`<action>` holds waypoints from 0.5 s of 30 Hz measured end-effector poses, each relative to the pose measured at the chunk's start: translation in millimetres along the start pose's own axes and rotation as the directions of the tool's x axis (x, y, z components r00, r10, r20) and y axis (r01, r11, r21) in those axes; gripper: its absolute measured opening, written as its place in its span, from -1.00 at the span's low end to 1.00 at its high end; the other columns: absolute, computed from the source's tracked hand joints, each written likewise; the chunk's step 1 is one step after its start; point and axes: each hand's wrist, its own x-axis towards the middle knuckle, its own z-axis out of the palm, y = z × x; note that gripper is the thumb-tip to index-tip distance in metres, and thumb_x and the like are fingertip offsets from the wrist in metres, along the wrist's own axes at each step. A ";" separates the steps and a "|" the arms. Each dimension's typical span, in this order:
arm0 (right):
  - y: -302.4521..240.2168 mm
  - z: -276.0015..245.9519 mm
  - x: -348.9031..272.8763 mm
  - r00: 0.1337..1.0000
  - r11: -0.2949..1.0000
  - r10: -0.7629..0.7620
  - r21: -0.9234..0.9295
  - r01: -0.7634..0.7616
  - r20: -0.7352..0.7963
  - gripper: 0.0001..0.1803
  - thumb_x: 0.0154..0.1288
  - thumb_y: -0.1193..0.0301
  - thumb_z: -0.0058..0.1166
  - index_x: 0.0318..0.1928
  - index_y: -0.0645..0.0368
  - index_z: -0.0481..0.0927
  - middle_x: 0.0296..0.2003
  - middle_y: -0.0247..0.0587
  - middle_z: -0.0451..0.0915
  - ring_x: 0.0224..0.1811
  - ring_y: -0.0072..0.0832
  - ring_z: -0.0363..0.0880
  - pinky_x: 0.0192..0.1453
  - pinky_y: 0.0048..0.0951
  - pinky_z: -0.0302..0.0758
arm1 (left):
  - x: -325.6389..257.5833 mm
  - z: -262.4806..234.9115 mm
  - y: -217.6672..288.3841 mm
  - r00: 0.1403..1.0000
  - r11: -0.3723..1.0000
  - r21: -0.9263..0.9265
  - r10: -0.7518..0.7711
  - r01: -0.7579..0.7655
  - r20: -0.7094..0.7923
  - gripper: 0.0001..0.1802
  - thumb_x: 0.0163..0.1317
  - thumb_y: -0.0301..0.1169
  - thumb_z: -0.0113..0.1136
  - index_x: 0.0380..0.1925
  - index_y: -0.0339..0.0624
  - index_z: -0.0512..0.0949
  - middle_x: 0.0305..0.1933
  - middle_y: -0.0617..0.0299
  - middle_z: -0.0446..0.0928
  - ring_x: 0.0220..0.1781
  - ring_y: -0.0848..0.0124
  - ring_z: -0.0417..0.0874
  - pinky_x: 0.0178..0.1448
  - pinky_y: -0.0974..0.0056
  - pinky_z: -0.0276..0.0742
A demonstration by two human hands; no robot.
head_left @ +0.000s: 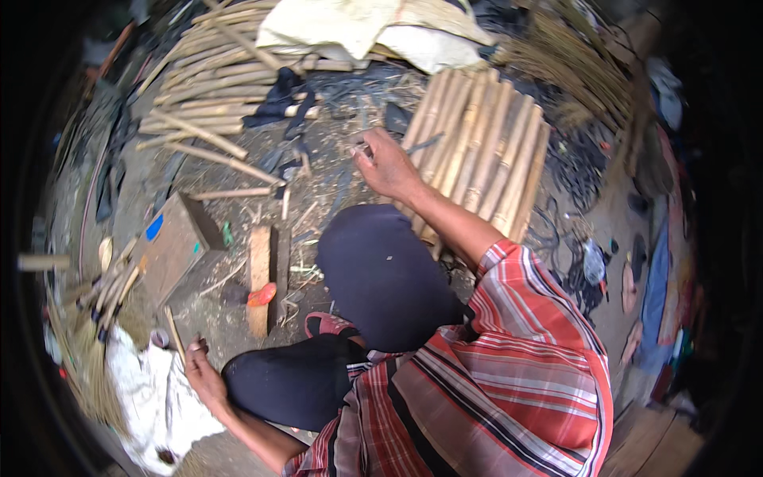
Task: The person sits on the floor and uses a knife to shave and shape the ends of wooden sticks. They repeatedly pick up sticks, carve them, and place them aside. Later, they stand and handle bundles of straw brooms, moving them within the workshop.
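Note:
My right hand (387,164) is stretched forward beside a row of cut bamboo poles (485,151). Its fingers are curled together, and anything between them is too small to make out. A dark rubber strip (425,144) lies across the poles just right of that hand. Low on the left, my left hand (205,374) has its fingers closed at the lower end of a thin light stick (175,334), which points up and away. Between my hands a narrow wooden block (259,254) lies on the ground, with a red object (262,295) on it.
A wooden box (181,248) stands left of the block. More bamboo (211,87) is stacked at the far left, near pale sacks (334,28). Straw brooms (568,63) lie far right; black strips (576,167) litter the right. White cloth (151,397) lies beside my left hand.

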 end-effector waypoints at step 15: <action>-158.6 307.9 -0.9 0.039 0.747 0.111 -0.109 0.656 0.993 -0.09 0.28 -0.36 0.06 0.18 0.27 0.66 0.19 0.04 0.65 0.23 -0.06 0.63 0.32 -0.13 0.52 | -113.9 27.6 35.3 0.885 0.967 0.254 0.115 0.004 -0.451 -0.64 0.23 -0.42 0.30 0.06 -0.15 0.67 0.16 -0.04 0.63 0.25 -0.01 0.57 0.40 0.01 0.37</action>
